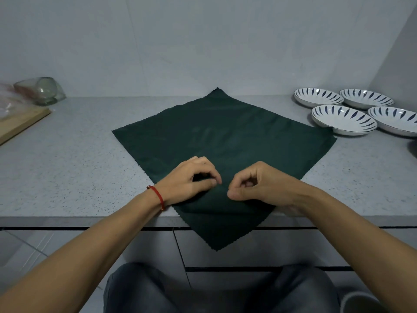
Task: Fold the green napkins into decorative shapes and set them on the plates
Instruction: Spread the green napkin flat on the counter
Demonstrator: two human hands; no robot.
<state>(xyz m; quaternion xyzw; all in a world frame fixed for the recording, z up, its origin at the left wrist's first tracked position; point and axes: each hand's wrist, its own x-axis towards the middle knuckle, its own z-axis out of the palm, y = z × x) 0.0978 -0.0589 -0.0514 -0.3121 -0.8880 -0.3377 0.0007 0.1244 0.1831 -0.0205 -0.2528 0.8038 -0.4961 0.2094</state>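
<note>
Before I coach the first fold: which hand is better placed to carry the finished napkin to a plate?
Right hand, probably. The plates sit at the counter's right, beside the napkin; the left hand would cross over.

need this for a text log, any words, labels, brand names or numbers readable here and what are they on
None: no readable text shows anywhere in the head view.
green napkin: plain cloth, no tag or print visible.
plates: only a dark leaf-shaped pattern, no lettering.
glass bowl and wooden board: no label visible; that corner is blurred.
red bracelet: no markings to be seen.
</note>
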